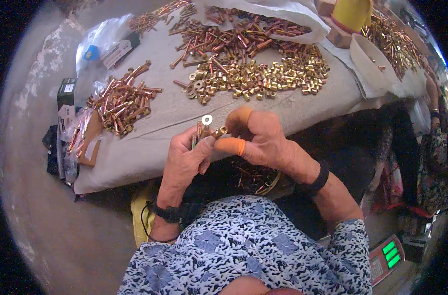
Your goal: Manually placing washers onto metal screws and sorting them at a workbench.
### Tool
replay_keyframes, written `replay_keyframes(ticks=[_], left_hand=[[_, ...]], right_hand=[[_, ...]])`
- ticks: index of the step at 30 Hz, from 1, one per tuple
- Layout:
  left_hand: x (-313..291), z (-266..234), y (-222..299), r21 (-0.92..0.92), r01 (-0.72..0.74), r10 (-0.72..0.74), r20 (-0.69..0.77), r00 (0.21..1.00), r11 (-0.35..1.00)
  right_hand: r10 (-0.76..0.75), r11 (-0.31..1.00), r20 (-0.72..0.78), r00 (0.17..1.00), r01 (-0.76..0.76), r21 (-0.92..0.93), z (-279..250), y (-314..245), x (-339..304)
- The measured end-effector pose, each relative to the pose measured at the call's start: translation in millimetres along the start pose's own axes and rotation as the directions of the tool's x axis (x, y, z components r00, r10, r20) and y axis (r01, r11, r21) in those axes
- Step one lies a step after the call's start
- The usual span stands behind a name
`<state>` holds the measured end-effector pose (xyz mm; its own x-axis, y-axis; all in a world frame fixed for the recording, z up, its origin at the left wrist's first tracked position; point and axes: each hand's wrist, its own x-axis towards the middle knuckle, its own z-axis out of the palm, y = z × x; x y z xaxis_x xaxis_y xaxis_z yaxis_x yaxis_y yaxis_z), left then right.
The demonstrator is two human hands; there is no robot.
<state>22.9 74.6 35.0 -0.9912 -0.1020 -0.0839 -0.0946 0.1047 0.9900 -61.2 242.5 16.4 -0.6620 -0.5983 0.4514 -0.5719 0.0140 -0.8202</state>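
Far left of the heap of small gold cylindrical metal sleeves [288, 76], a clear plastic bag [79, 129] holds coppery bolts. Just nearer the wearer than the heap, the left hand [187, 153] grasps slender metal bolts [200, 131], while the orange-tipped right hand [263, 135] is close beside them, its grip unclear, over a round yellow-rimmed container [273, 186] of dark metal pieces. Right of the heap, a white plastic bowl [365, 60] holds tiny, indistinct bits.

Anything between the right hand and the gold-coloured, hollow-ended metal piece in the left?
Nothing visible. The right hand, in orange finger covers, is close beside that metal piece jutting from the left hand.
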Motion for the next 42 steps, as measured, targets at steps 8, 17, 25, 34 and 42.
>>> replay_keyframes(ticks=[8,17,25,34,42], left_hand=[[-1.4,-0.2,2.7,0.088,-0.026,0.033,-0.075,0.997,0.996],[1.9,0.4,1.8,0.471,-0.179,0.273,-0.138,0.952,0.864],[4.8,1.7,-0.3,0.559,-0.216,0.346,-0.137,0.928,0.800],[5.9,1.7,-8.6,0.611,-0.228,0.399,-0.159,0.903,0.758],[10.7,10.3,-9.2,0.694,-0.340,0.572,-0.127,0.810,0.635]], right_hand=[[-0.190,0.976,-0.058,0.980,0.182,-0.121,1.3,-3.2,0.2],[-0.108,0.977,-0.038,0.993,0.099,-0.187,2.8,1.1,0.0],[-0.148,0.984,-0.154,0.977,0.130,-0.123,14.0,3.6,2.3],[0.039,0.985,-0.069,0.997,-0.050,-0.168,7.1,-0.5,3.4],[0.294,0.956,-0.040,0.955,-0.294,0.016,5.6,-4.7,6.4]])
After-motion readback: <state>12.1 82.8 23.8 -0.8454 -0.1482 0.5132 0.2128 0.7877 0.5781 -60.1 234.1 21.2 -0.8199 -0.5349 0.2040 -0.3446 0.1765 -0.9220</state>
